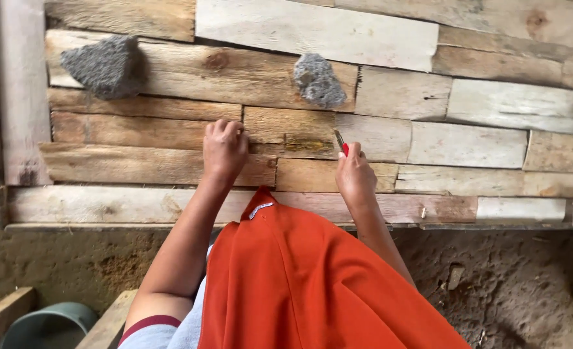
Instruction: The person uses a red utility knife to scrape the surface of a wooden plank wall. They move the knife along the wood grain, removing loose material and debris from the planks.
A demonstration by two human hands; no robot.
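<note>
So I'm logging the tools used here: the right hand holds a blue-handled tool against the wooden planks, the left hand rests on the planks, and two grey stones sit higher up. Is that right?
Not quite: the handle is red, not blue. In the head view the right hand holds a red-handled tool against the wooden planks. The rest stands: the left hand rests on the planks, and two grey stones sit higher up.

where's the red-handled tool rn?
Head view, centre: the red-handled tool is in the right hand, tip on the wooden planks, below the smaller grey stone.
</note>
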